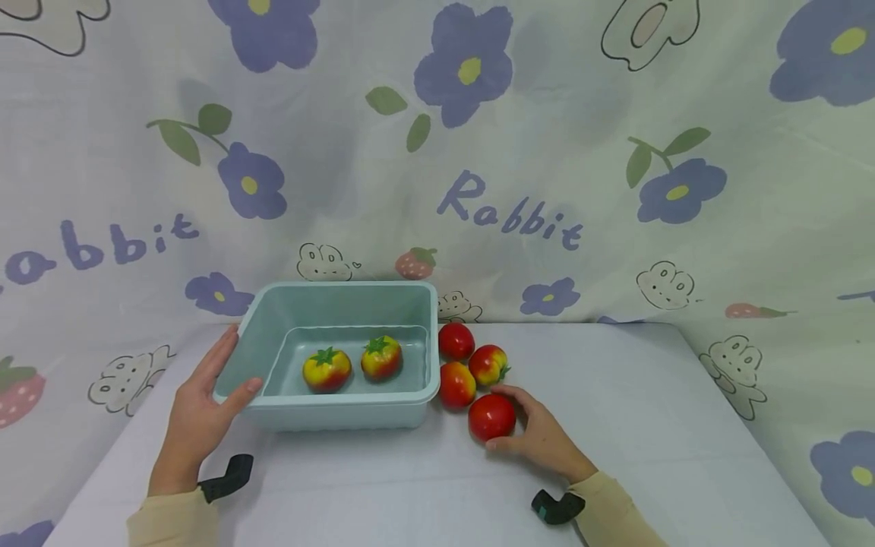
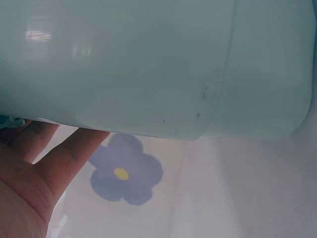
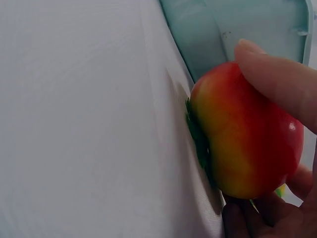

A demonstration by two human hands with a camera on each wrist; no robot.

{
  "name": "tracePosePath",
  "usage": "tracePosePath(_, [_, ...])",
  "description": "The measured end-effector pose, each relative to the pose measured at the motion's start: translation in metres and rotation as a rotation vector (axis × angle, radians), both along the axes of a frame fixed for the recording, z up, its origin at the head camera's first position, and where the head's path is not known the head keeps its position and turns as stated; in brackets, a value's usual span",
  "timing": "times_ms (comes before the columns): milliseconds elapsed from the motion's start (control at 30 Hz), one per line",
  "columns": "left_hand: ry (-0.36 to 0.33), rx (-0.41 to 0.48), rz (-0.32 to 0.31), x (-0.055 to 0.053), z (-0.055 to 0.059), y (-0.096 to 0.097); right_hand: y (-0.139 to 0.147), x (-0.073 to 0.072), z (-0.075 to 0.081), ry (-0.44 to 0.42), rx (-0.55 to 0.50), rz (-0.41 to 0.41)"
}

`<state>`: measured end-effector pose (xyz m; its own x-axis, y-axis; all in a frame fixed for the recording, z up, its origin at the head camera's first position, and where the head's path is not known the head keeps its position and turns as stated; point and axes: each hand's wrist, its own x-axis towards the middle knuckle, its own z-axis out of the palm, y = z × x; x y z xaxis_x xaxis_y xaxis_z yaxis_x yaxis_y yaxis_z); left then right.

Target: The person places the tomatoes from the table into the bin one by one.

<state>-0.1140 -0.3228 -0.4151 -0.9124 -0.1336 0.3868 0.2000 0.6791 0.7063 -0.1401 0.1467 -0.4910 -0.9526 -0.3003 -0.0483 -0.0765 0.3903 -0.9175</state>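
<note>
A pale blue-green plastic bin (image 1: 342,414) stands on the table, with two red-and-yellow tomatoes (image 1: 328,370) lying inside. Against the bin's left front corner rests my left hand (image 1: 198,414), thumb at the rim and straight fingers along the outer left wall; in the left wrist view those fingers (image 2: 69,158) pass partly behind the bin. My right hand (image 1: 543,437) holds a tomato (image 1: 491,417) between thumb and fingers, right of the bin. In the right wrist view, this tomato (image 3: 247,139) has its green leaves against the white cloth.
Between the bin and my right hand lie a red tomato (image 1: 456,341), a red-and-yellow one (image 1: 488,365) and an orange-red one (image 1: 456,385), bunched by the bin's right wall. A white cloth (image 1: 615,395) covers the table. Behind it hangs a printed curtain (image 1: 383,190).
</note>
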Motion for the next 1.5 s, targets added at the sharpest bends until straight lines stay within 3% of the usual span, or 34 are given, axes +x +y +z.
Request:
tracePosePath(333, [0.022, 0.001, -0.009, 0.001, -0.001, -0.001, 0.001, -0.002, 0.001, -0.013, -0.019, 0.01])
tracePosePath(633, [-0.003, 0.0, 0.002, 0.0, 0.001, -0.002, 0.001, -0.001, 0.006, 0.006, -0.016, 0.017])
tracePosePath(1133, [0.002, 0.003, -0.009, 0.001, 0.002, -0.002, -0.003, 0.005, 0.025, 0.001, -0.05, -0.004])
tracePosePath(1500, [0.011, -0.001, -0.013, -0.001, 0.002, -0.001, -0.004, 0.011, 0.043, 0.046, -0.042, -0.052])
